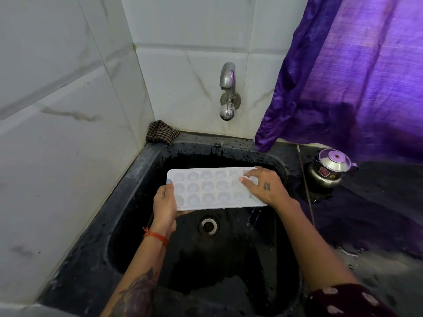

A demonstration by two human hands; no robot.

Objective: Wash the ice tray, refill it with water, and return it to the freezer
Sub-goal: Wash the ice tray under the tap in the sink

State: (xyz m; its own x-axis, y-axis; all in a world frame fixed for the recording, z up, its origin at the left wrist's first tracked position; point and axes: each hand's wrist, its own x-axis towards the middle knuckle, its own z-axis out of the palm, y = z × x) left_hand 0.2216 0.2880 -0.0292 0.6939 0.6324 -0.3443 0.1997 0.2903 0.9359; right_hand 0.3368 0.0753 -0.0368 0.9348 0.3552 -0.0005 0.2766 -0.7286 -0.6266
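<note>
A white plastic ice tray (210, 187) with several round cells is held flat over the black sink (142, 179), below the wall tap (227, 88). My left hand (164, 208) grips its left end from beneath, with the thumb on the rim. My right hand (265, 186) lies on the tray's right end, fingers pressing into the cells there. No water runs from the tap. The drain (208, 226) sits just below the tray.
A checked cloth (161, 131) is bunched in the sink's back left corner. A small steel pot with a lid (329, 170) stands on the wet dark counter to the right. A purple curtain (357, 76) hangs above it. White tiled walls close the left and back.
</note>
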